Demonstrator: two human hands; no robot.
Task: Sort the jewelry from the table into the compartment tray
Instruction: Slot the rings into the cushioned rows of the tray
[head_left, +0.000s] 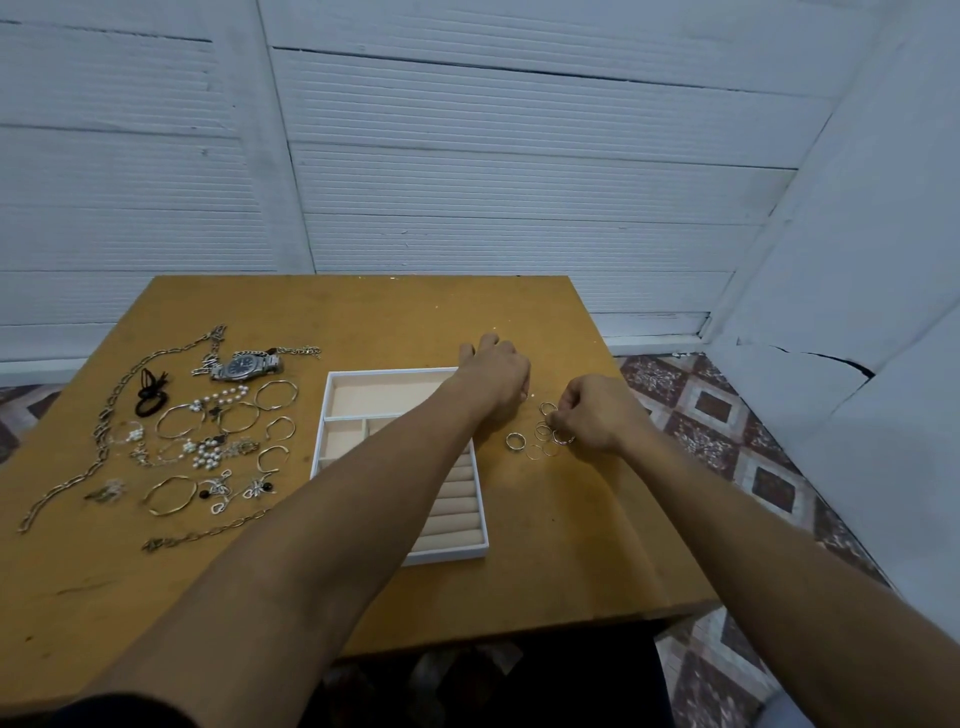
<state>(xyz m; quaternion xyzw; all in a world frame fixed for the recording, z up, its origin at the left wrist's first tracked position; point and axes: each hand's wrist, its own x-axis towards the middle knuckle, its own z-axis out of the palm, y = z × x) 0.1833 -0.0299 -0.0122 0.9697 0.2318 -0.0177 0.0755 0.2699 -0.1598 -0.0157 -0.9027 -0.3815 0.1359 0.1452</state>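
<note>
Silver rings (545, 434) clustered at the right hand's (597, 415) pinching fingers (563, 408); left hand's (496, 379) fingers' state indiscernible.

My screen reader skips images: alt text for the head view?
The right hand pinches at small rings on the wooden table, right of a white compartment tray; the left hand reaches across it. Bracelets, chains and a watch lie left.

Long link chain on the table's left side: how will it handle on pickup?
Probably floppy: the link chain lies in loose curves on the table, so pinched at one point it should drape and swing. Likely heavy for its size; the metal links look thick. It may snag: its far end lies close to the wristwatch.
</note>
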